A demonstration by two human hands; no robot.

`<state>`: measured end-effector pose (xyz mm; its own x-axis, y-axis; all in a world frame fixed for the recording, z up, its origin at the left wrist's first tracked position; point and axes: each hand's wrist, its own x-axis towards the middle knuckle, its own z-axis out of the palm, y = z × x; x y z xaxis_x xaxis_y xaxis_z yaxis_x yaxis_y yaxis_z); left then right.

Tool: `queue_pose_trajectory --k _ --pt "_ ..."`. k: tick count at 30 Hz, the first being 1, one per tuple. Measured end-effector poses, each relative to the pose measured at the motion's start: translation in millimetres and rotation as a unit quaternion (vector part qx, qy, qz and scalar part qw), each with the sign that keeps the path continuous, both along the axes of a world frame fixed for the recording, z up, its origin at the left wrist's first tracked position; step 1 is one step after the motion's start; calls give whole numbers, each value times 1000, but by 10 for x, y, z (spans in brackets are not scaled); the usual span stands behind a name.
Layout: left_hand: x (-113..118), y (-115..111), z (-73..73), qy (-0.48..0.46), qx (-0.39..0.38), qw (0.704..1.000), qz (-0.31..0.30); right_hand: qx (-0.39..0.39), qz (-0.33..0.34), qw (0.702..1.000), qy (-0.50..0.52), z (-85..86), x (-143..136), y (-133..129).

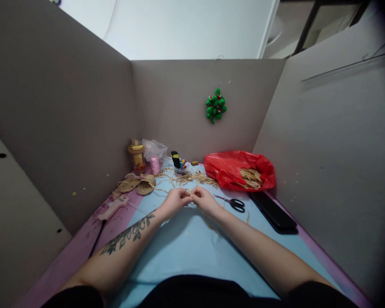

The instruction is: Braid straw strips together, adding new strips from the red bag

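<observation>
My left hand (176, 202) and my right hand (204, 200) meet over the middle of the blue table cover (179, 256), fingertips pinched together. Between them is a thin strand of straw-coloured raffia, mostly hidden by the fingers. Pale strand ends hang below my right hand. Just beyond the hands lie loose dried raffia strips (205, 179). Black-handled scissors (236, 205) rest to the right of my right hand, blades pointing left. Left of my left hand sit two small woven straw pieces, one of them a cup-like shape (146, 185).
A red plastic bag (224, 169) holding more dried strips stands at the back right, near a black case (274, 214). A pink glue gun (114, 208) lies left. A pink thread spool (154, 165), a lidded cup (136, 157) and a pen container (180, 169) stand behind. Grey partitions enclose three sides.
</observation>
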<state>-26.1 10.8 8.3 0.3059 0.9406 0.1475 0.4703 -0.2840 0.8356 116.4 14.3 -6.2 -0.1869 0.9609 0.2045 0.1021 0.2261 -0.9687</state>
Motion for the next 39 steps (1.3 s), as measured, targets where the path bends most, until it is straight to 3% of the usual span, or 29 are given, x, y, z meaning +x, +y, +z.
queue_pose_trajectory --k 4,11,19,28,35,37,39 --pt "-19 17 26 -23 -6 999 -22 5 1 1000 -27 38 45 28" --pt "-20 69 -31 -151 -79 981 -92 -38 27 997 54 161 50 -35" --pt "42 28 -25 -167 -62 982 -67 -44 27 996 72 178 59 -37" --pt "-52 121 -25 -122 8 991 -49 -65 32 997 8 148 159 13" --pt "-1 84 29 -55 62 996 43 -63 24 997 -33 230 155 -41" --pt "32 63 32 -91 32 993 61 -24 11 998 -63 250 117 -102" --pt "58 46 26 -164 -38 984 63 63 -19 990 -123 237 76 -162"
